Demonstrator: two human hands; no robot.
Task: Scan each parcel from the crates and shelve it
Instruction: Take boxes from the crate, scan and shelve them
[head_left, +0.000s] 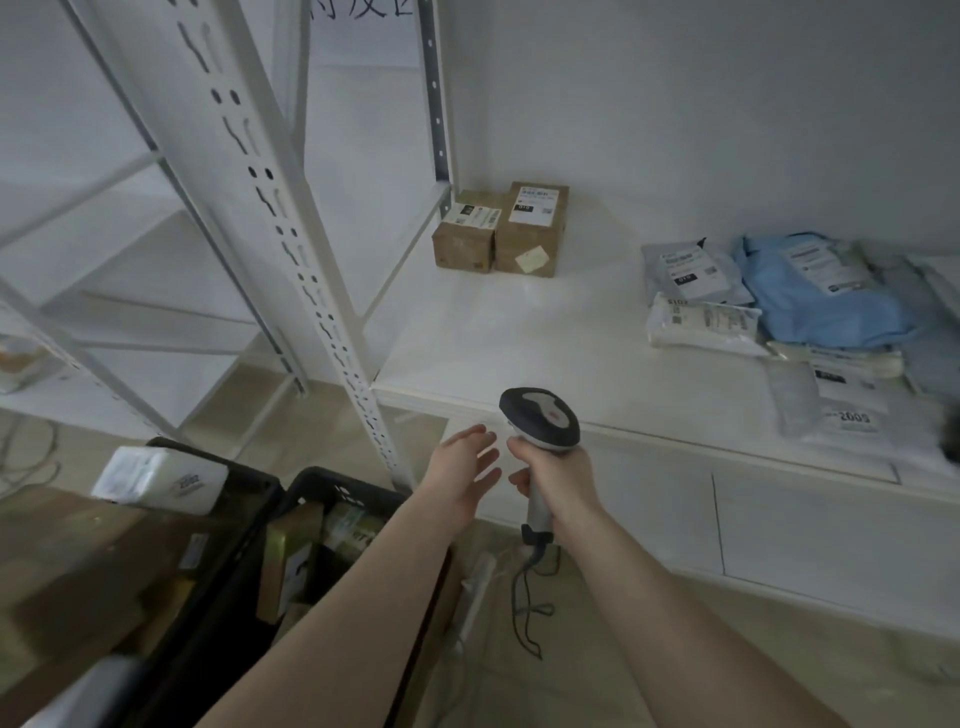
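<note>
Head view: scanner (540, 421) is gripped upright by right hand (558, 475), kept ready; left hand (465, 467) is held empty, fingers spread, probably freed for crates (332, 493).

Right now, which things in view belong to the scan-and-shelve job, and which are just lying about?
Job:
scanner, gripped by the right hand
left hand, open beside it
black crates holding parcels
white parcel on a crate's rim
shelved cardboard boxes
shelved mailer bags
shelf

Lying about:
cables on the floor
white rack
</note>
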